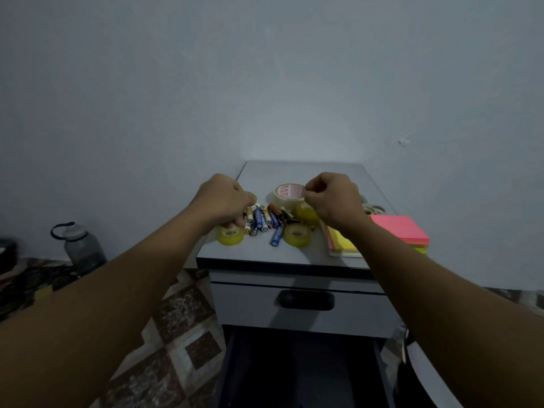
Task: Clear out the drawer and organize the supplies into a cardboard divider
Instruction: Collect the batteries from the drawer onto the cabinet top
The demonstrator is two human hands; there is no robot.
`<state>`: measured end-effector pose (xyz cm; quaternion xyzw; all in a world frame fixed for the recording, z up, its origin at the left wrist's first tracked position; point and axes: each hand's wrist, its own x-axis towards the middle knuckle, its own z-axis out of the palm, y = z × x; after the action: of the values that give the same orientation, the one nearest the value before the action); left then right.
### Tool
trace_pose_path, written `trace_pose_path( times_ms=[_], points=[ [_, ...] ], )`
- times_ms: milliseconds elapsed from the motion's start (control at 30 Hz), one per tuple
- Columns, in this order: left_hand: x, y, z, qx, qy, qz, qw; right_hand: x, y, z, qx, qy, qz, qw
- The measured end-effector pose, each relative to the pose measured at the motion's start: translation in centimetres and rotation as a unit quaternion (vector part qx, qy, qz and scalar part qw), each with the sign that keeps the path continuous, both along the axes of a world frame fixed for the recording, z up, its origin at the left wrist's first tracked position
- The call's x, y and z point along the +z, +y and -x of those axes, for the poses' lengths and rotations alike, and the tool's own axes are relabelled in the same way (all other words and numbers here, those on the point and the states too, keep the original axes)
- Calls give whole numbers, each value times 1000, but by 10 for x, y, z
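Observation:
On top of the small grey cabinet (265, 251) lie several batteries (265, 220), a cream masking tape roll (287, 193) and two yellow tape rolls (231, 235) (296, 234). My left hand (222, 201) hovers over the left end of the battery pile with its fingers curled; a sliver of another yellow roll (252, 197) shows past its knuckles. My right hand (334, 198) is curled above a further yellow tape roll (306, 214) and grips it from above, beside the masking tape. The lower drawer (294, 366) stands open and dark. No cardboard divider is in view.
Pink sticky notes (401, 229) and a yellow-pink pad (341, 244) lie at the cabinet's right edge, with a pale object (372, 208) behind them. The upper drawer with a black handle (306, 300) is closed. A grey water bottle (84, 248) stands on the patterned floor at left.

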<state>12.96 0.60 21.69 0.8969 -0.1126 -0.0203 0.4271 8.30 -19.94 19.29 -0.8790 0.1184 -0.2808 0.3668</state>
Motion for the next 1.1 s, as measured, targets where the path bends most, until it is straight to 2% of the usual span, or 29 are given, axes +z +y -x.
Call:
trace_pose_path(
  times_ms=[133, 300, 400, 500, 600, 667, 833, 933, 1100],
  points=[
    [7, 13, 36, -103, -1, 27, 994, 7, -4, 37, 55, -18, -99, 993],
    [-11, 28, 78, -192, 40, 36, 980, -1, -2, 103, 171, 48, -173, 969],
    [-41, 31, 97, -234, 110, 8, 966, -26, -4, 138, 208, 118, -178, 955],
    [-87, 30, 114, -261, 195, -26, 945, -66, -8, 164, 216, 250, -199, 922],
    [-140, 24, 125, -263, 268, -49, 926, -117, -8, 181, 200, 370, -225, 879],
    [-177, 18, 131, -251, 301, -72, 917, -154, -7, 190, 167, 407, -256, 861],
    [-253, 7, 145, -220, 341, -106, 908, -234, -2, 211, 56, 445, -383, 807],
    [-280, -1, 151, -186, 356, -89, 912, -263, 3, 212, 23, 491, -397, 775],
    [-308, -15, 156, -168, 368, -72, 912, -287, 12, 213, -6, 503, -418, 756]
  ],
)
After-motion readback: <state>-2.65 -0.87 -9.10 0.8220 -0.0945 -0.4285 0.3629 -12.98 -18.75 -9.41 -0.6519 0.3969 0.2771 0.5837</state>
